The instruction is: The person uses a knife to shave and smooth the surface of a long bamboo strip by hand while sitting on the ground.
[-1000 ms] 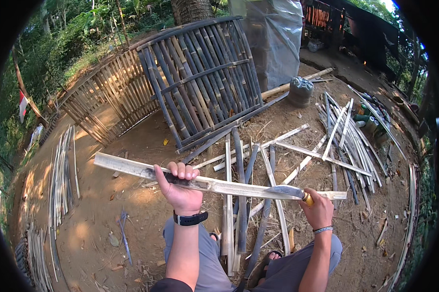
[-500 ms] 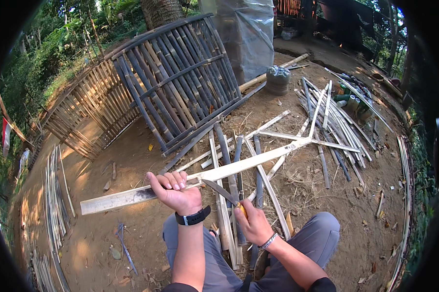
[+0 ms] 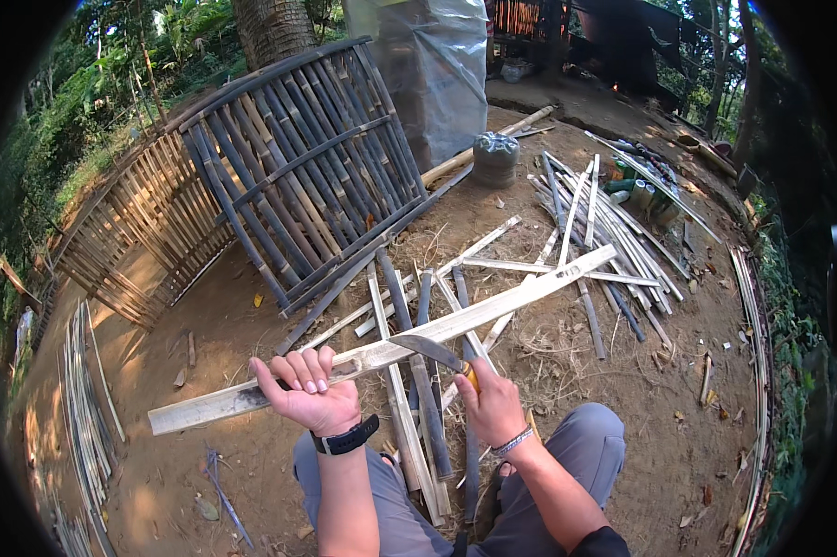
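Note:
A long, flat split-bamboo strip (image 3: pixel 455 321) slants across in front of me, its right end higher and farther off. My left hand (image 3: pixel 305 387) is closed around its lower left part, knuckles up, with a dark-stained patch beside the grip. In my right hand (image 3: pixel 491 405) is the yellow handle of a curved-blade knife (image 3: pixel 429 350). The blade lies against the near edge of the strip, a little right of my left hand. Beneath the strip, several bamboo pieces (image 3: pixel 425 408) lie on the ground between my knees.
A dark bamboo slatted panel (image 3: pixel 298 167) leans at the back left, beside a paler slatted fence (image 3: pixel 140 227). Bamboo strips are heaped (image 3: pixel 613 232) at the right and bundled (image 3: pixel 89 408) at the left. A plastic-topped round container (image 3: pixel 495 160) stands behind. Another blade-like tool (image 3: pixel 225 492) lies at lower left.
The knife blade has moved right along the strip, away from my left hand. The strip tilts more steeply, and the whole view has shifted slightly.

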`<state>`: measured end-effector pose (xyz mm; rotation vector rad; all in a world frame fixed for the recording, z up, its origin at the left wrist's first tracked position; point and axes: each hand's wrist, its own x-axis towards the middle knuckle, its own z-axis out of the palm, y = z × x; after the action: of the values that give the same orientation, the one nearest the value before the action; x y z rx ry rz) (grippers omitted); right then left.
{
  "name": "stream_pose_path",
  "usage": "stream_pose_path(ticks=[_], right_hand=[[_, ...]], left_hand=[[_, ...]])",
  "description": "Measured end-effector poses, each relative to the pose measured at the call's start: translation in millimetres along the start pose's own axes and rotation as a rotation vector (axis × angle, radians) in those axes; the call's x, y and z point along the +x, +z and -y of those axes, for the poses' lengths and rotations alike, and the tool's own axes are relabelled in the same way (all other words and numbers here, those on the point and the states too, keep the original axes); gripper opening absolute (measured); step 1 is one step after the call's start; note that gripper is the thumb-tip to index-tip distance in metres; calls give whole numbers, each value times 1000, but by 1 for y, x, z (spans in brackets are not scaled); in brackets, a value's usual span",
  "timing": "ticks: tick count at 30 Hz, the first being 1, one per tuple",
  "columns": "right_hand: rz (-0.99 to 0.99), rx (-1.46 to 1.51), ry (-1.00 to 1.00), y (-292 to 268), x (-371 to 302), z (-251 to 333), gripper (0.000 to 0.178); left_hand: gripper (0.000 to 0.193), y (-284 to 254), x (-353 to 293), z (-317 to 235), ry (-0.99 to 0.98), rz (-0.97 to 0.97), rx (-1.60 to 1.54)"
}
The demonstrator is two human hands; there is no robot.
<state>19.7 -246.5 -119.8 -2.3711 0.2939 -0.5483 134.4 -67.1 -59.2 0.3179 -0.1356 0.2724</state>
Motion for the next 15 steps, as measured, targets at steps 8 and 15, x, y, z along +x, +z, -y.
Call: stream_pose_path(ticks=[8, 15], right_hand=[[-6, 72, 10, 0, -6, 12, 33], [-33, 103, 328, -6, 0, -62, 38]], left_hand=[[55, 8, -5, -8, 16, 89, -13], [55, 3, -7, -21, 111, -30, 149]])
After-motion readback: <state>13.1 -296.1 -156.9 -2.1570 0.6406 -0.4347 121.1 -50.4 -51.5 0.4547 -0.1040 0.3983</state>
